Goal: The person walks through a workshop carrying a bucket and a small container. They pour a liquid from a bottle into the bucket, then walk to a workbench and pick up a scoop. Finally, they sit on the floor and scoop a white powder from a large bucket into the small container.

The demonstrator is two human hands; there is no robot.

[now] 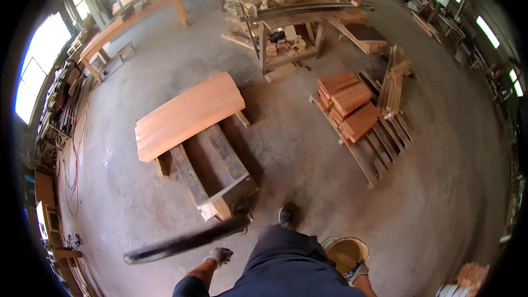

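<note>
My left hand [220, 256], in a pale work glove, hangs at my left side with its fingers curled in and nothing visible in them. Just beyond it a long dark bar [187, 240] stretches to the left, apart from the hand. My right hand [360, 271], gloved too, is closed at the near right rim of a round bucket [362, 246] beside my right leg. Something blue shows by those fingers, too small to name. The bucket's inside looks yellowish brown. Ahead to the left, reddish boards [190, 113] lie side by side across a low wooden support [190, 169].
On the right, a slatted pallet [367, 169] bears stacked reddish boards [352, 102] and a bundle of narrow strips [391, 91]. A cluttered workbench [291, 20] stands ahead. Hoses [69, 179] trail over the floor at left. Cut wood [472, 276] lies at lower right.
</note>
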